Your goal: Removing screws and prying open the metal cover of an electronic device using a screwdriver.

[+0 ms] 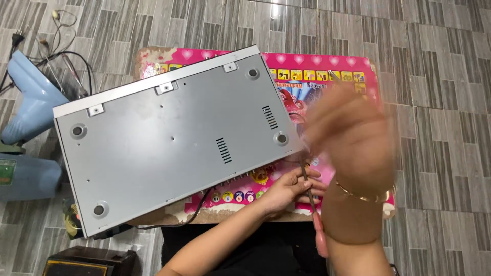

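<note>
A grey metal device case (169,143) lies bottom-up and skewed on a small pink printed table (327,69). It has round feet at its corners and vent slots. My left hand (286,191) is at the case's near right corner, fingers closed around the thin shaft of a screwdriver (308,197) with a red handle, whose tip points up at that corner. My right hand (348,128), with a gold bracelet on the wrist, hovers blurred above the table's right half. Its fingers are too smeared to read.
A black cable (197,209) hangs from the case's near edge. On the tiled floor to the left stand a pale blue appliance (30,102) with tangled cords and a blue container (28,176). A dark box (89,260) sits at the bottom left.
</note>
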